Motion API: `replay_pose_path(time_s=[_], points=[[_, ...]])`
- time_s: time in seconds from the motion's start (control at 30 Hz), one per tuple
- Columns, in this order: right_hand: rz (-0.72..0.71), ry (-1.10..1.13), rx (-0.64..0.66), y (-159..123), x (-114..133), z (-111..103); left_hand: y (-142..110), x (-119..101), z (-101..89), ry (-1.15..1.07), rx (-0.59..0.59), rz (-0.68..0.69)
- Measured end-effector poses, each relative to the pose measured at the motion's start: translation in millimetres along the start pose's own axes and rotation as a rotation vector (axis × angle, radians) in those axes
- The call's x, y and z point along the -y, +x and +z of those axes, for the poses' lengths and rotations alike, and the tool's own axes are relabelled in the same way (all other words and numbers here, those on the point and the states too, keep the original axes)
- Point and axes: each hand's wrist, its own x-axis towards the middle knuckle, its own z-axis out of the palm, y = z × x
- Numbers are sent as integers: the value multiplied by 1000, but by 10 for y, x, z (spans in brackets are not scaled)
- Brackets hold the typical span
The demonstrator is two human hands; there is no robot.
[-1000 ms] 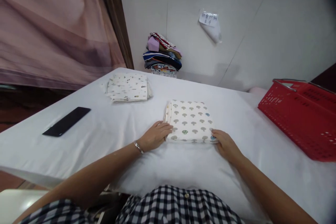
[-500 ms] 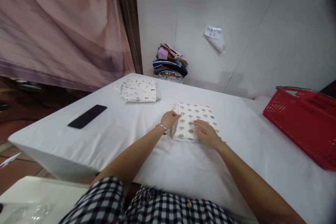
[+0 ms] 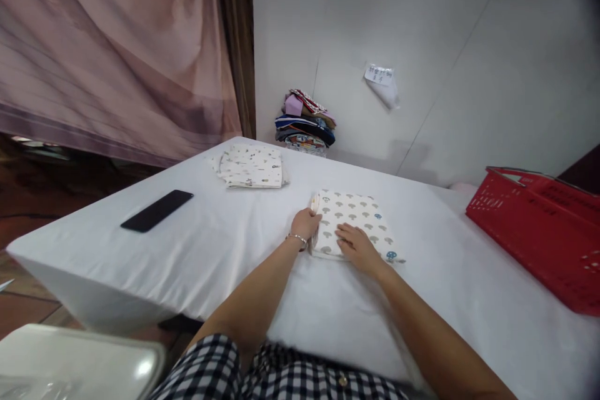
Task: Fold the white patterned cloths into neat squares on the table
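A folded white cloth (image 3: 352, 220) printed with grey-green mushrooms and a few blue ones lies flat on the white-covered table (image 3: 225, 237). At its left edge, my left hand (image 3: 305, 223) is closed on the folded layers, thumb on top and the other fingers partly hidden. My right hand (image 3: 360, 248) rests palm down over the near middle of the cloth, its fingers stretched out. Farther back to the left lies another folded white cloth (image 3: 253, 167) with small dark prints, which neither hand touches.
A black phone-like slab (image 3: 157, 210) lies on the left of the table. The red plastic basket (image 3: 529, 231) stands at the right. Beyond the far edge is a stack of folded fabrics (image 3: 305, 122) by the wall. A white stool-like surface (image 3: 79, 356) sits at lower left.
My right hand has slid slightly left over the mushroom cloth, uncovering a blue mushroom near its corner. My left hand stays at the left edge. The camera view has shifted a little.
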Motion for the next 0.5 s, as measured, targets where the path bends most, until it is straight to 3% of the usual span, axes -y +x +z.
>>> replay_pose_path(time_s=[0.13, 0.23, 0.5], points=[[125, 225, -147, 190, -12, -19, -38, 7, 8, 17, -12, 4], [222, 253, -185, 470, 11, -49, -43, -8, 12, 32, -34, -10], [393, -152, 100, 1448, 154, -56, -34, 24, 10, 36, -21, 44]])
